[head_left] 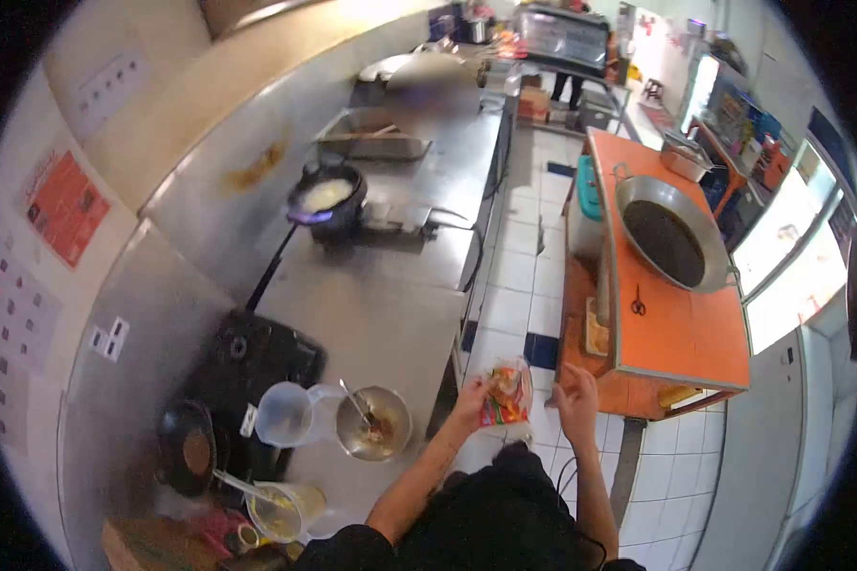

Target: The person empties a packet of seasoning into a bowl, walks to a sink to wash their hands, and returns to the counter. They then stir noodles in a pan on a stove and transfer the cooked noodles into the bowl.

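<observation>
The packet [507, 392], printed red and partly see-through, is up in front of the person's torso, over the tiled floor [512, 285] of the aisle. Its longer axis runs roughly away from the body, with the red printed part at the near end and the clearer part at the far end; which end is open cannot be made out. The left hand [468, 402] has its grip closed on the packet's left edge. The right hand [577, 402] is raised to the right of the packet, apart from it, its grip loosely open with bent fingers.

Left of the left forearm, a metal bowl [390, 442] sits near the edge of the steel bench [390, 328], with a spoon [354, 400] leaning in it and food at the bottom. The bowl and a clear plastic container [284, 415] stand between the left arm and the black stove [257, 357]. Beyond them are a dark pan [189, 445] and, nearer the body, a plastic jug [290, 516] with yellowish contents and a utensil. Farther up the bench stands a black pot [338, 205] holding something pale.

Across the aisle, the orange table [676, 338] carries scissors [638, 303], a wide pan of dark liquid [671, 238] and a metal container [686, 160].
</observation>
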Motion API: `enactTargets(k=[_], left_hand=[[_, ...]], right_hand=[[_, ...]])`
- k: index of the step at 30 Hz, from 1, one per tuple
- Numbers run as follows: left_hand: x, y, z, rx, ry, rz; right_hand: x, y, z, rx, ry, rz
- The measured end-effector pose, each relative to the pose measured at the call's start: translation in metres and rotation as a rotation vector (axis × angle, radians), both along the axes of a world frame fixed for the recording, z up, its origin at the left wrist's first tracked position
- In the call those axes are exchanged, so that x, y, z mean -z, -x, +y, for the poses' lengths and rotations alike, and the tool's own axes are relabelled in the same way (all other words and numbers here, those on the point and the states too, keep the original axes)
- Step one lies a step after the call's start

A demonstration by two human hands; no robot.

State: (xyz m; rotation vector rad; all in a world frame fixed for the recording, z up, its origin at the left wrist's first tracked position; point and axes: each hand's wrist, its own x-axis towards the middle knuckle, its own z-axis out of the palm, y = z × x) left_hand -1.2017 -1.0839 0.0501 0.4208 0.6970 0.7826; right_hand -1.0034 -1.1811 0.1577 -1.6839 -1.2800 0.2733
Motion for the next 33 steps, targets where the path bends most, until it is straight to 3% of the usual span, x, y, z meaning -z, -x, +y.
enactTargets(k=[3,4,6,7,10,11,12,13,14,15,16,18,19,20,22,24,28,30,33], left_hand=[[-0.031,-0.023,-0.019,0.112,-0.071,0.081],[-0.020,-0.032,-0.024,0.146,-0.093,0.117],[-0.023,-0.052,-0.037,0.193,-0.178,0.150],[-0.037,-0.063,-0.050,0.217,-0.239,0.141],[-0.017,-0.111,-0.079,0.330,-0.315,0.205],[-0.018,-0.132,-0.090,0.362,-0.344,0.196],[-0.023,-0.155,-0.107,0.434,-0.254,0.164],[-0.034,-0.182,-0.121,0.501,-0.165,0.135],[-0.047,-0.211,-0.134,0.523,-0.194,0.128],[-0.058,-0.236,-0.152,0.563,-0.146,0.083],[-0.062,-0.261,-0.172,0.606,-0.084,0.043],[-0.067,-0.323,-0.198,0.749,-0.072,-0.070],[-0.065,-0.350,-0.214,0.774,-0.053,-0.062],[-0.061,-0.377,-0.226,0.796,-0.039,-0.063],[-0.061,-0.432,-0.252,0.802,-0.044,-0.046],[-0.086,-0.475,-0.270,0.800,-0.053,-0.009],[-0.083,-0.551,-0.301,0.792,-0.121,-0.042],[-0.075,-0.586,-0.307,0.796,-0.113,0.012],[-0.046,-0.648,-0.318,0.805,-0.129,0.051]], right_hand=[[0.067,-0.057,-0.084,0.196,0.049,-0.128],[0.099,-0.076,-0.118,0.260,0.064,-0.178],[0.160,-0.125,-0.191,0.263,0.486,-0.163],[0.177,-0.139,-0.223,0.328,0.518,-0.083],[0.252,-0.176,-0.330,0.578,0.523,0.092],[0.317,-0.191,-0.379,0.693,0.525,0.218],[0.351,-0.200,-0.425,0.717,0.859,0.166],[0.407,-0.211,-0.475,0.566,0.960,-0.139],[0.379,-0.212,-0.503,0.685,0.949,0.293],[0.359,-0.210,-0.526,0.850,0.702,0.859],[0.332,-0.208,-0.543,0.913,0.495,1.145],[0.296,-0.216,-0.569,0.952,0.154,1.418],[0.314,-0.228,-0.594,0.907,-0.074,1.398],[0.319,-0.243,-0.601,0.924,-0.078,1.415],[0.316,-0.300,-0.615,1.185,0.201,1.210],[0.316,-0.351,-0.620,1.031,0.171,1.237],[0.205,-0.433,-0.569,0.789,0.123,0.842],[0.123,-0.463,-0.529,0.607,0.113,0.928],[0.085,-0.519,-0.482,0.365,0.188,0.887]])
